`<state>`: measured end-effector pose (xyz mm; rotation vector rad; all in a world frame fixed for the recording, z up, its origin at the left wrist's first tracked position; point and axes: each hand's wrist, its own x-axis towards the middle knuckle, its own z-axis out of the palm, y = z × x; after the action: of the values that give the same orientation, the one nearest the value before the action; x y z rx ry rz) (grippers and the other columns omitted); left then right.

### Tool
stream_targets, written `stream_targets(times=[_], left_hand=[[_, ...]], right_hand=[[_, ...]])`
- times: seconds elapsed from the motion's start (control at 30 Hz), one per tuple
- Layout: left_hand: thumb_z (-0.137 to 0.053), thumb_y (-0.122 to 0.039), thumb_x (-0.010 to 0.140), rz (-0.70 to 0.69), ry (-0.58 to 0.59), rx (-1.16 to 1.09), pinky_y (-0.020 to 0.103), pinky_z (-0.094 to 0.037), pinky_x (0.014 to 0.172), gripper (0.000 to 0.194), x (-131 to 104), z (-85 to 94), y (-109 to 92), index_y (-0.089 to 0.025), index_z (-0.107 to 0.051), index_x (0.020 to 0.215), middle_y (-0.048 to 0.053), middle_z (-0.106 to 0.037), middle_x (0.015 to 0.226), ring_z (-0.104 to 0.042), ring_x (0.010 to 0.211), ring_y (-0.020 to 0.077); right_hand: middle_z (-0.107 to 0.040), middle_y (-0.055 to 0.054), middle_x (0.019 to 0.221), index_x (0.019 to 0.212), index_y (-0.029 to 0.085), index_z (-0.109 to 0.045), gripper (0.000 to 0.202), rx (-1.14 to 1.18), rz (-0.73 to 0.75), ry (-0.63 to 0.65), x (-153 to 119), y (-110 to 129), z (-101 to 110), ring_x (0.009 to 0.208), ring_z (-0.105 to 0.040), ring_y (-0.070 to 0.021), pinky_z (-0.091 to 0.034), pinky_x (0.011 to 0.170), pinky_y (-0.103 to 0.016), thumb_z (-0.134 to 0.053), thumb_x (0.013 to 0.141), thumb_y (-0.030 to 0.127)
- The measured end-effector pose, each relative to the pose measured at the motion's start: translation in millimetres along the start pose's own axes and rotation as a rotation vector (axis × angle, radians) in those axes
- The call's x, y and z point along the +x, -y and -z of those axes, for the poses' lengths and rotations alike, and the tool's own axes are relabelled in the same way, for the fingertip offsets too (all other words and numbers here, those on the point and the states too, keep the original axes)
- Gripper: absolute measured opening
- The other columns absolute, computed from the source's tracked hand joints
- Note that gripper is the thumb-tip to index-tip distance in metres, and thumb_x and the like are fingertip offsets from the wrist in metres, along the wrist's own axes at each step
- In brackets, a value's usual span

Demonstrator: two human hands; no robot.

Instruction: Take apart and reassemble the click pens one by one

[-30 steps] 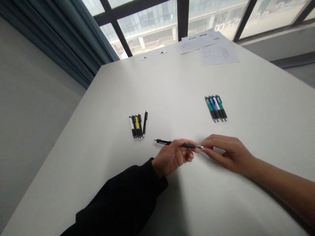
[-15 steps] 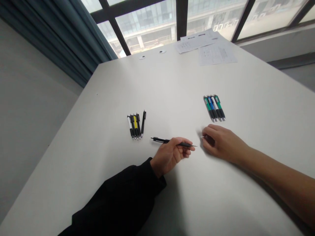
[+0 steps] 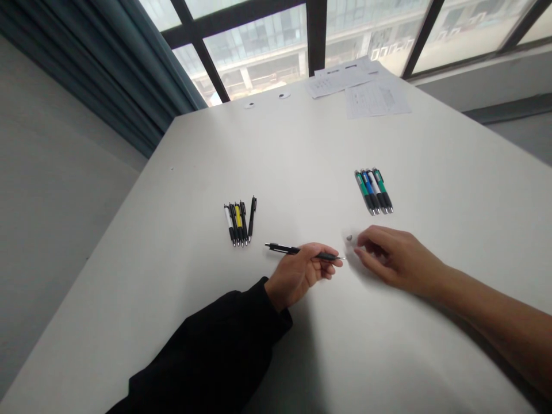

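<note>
A black pen point(image 3: 282, 248) lies across the fingers of my left hand point(image 3: 297, 273), gripped under the thumb. Its thin bare refill tip point(image 3: 340, 258) sticks out at the right end, pointing toward my other hand. My right hand point(image 3: 394, 253) is just above the table, thumb and fingers apart, with nothing seen between them. Close to its fingertips sits a small silvery-grey piece point(image 3: 349, 237), slightly blurred, perhaps the pen's tip cone.
Several pens point(image 3: 236, 224), mostly black with one yellow and one white, lie in a row at the left. Green, blue and white pens point(image 3: 374, 191) lie side by side at the right. Papers point(image 3: 377, 99) and two small white pieces point(image 3: 284, 96) are along the window edge.
My right hand has let go of the small silvery piece, opened its fingers and drawn back slightly right. My left hand and the black pen have hardly moved.
</note>
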<state>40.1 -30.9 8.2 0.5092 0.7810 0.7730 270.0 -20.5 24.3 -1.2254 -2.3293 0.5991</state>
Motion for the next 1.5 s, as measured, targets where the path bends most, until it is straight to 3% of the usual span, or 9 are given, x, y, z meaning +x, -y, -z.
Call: stream_targets(times=[0.03,0.1,0.2,0.3,0.4,0.6,0.93,1.07,1.5], left_hand=[[-0.071,-0.04,0.078,-0.006,0.008,0.017,0.028,-0.042,0.067,0.034,-0.8,-0.5,0.2,-0.008,-0.073,0.087,0.013,-0.073,0.081,-0.058,0.067,0.0145],[-0.073,-0.044,0.077,-0.007,0.023,0.043,0.028,-0.041,0.066,0.037,-2.2,-1.2,0.7,-0.008,-0.073,0.088,0.013,-0.073,0.082,-0.059,0.067,0.0151],[-0.075,-0.048,0.076,-0.007,0.041,0.053,0.028,-0.041,0.066,0.041,-2.6,-1.1,1.1,-0.009,-0.073,0.089,0.013,-0.073,0.083,-0.059,0.068,0.0154],[-0.074,-0.048,0.078,-0.023,0.085,0.066,0.029,-0.042,0.065,0.042,-1.9,0.2,1.7,-0.008,-0.074,0.092,0.014,-0.074,0.086,-0.06,0.068,0.0159],[-0.074,-0.047,0.08,-0.041,0.127,0.095,0.029,-0.043,0.065,0.042,-1.9,1.6,2.7,-0.008,-0.075,0.094,0.015,-0.074,0.089,-0.061,0.069,0.0165],[-0.074,-0.047,0.082,-0.057,0.144,0.136,0.03,-0.044,0.065,0.041,-3.7,2.8,4.6,-0.008,-0.076,0.095,0.012,-0.072,0.082,-0.062,0.071,0.0175],[-0.072,-0.044,0.082,-0.099,0.103,0.111,0.028,-0.043,0.063,0.038,-4.7,2.0,2.1,-0.007,-0.074,0.089,0.014,-0.073,0.082,-0.059,0.066,0.0156],[-0.073,-0.045,0.081,-0.089,0.109,0.109,0.029,-0.044,0.064,0.039,-5.2,2.4,1.0,-0.008,-0.074,0.089,0.014,-0.074,0.082,-0.06,0.067,0.016],[-0.071,-0.043,0.083,-0.096,0.098,0.11,0.027,-0.045,0.062,0.035,-4.9,5.6,1.7,-0.009,-0.075,0.089,0.013,-0.074,0.082,-0.061,0.066,0.0153]], right_hand=[[-0.055,0.0,0.063,0.076,0.021,-0.057,0.021,0.033,0.035,0.037,-3.6,3.2,1.4,0.053,-0.049,-0.0143,-0.036,0.055,-0.028,-0.052,0.095,0.028],[-0.047,0.002,0.051,0.06,0.022,-0.048,0.04,0.077,0.135,0.229,-9.4,9.2,3.6,0.045,-0.041,-0.0124,-0.031,0.051,-0.029,-0.047,0.099,0.028],[-0.047,0.002,0.048,0.058,0.021,-0.05,0.046,0.1,0.189,0.441,-12.5,13.8,4.6,0.044,-0.041,-0.0118,-0.03,0.051,-0.029,-0.046,0.102,0.032],[-0.061,0.0,0.062,0.083,0.018,-0.064,0.029,0.214,0.06,0.348,-11.5,12.4,3.1,0.052,-0.053,-0.0122,-0.038,0.053,-0.026,-0.051,0.101,0.036],[-0.066,-0.001,0.073,0.103,0.018,-0.066,0.022,0.375,-0.056,0.225,-11.0,10.7,0.5,0.06,-0.058,-0.0125,-0.044,0.055,-0.023,-0.056,0.098,0.038],[-0.058,0.001,0.067,0.096,0.02,-0.068,0.017,0.451,-0.032,0.176,-13.0,12.1,-2.0,0.057,-0.051,-0.011,-0.04,0.05,-0.02,-0.057,0.098,0.033],[-0.052,0.003,0.062,0.079,0.019,-0.063,0.016,0.372,0.018,0.104,-14.4,7.4,8.9,0.052,-0.046,-0.0097,-0.038,0.049,-0.022,-0.057,0.094,0.021],[-0.056,0.003,0.063,0.093,0.018,-0.065,0.008,0.376,0.012,0.078,-12.6,9.6,6.9,0.052,-0.049,-0.01,-0.04,0.048,-0.021,-0.061,0.093,0.025],[-0.052,0.003,0.064,0.076,0.02,-0.056,0.012,0.401,-0.007,0.126,-13.5,2.3,4.5,0.054,-0.044,-0.0099,-0.037,0.05,-0.022,-0.06,0.087,0.016]])
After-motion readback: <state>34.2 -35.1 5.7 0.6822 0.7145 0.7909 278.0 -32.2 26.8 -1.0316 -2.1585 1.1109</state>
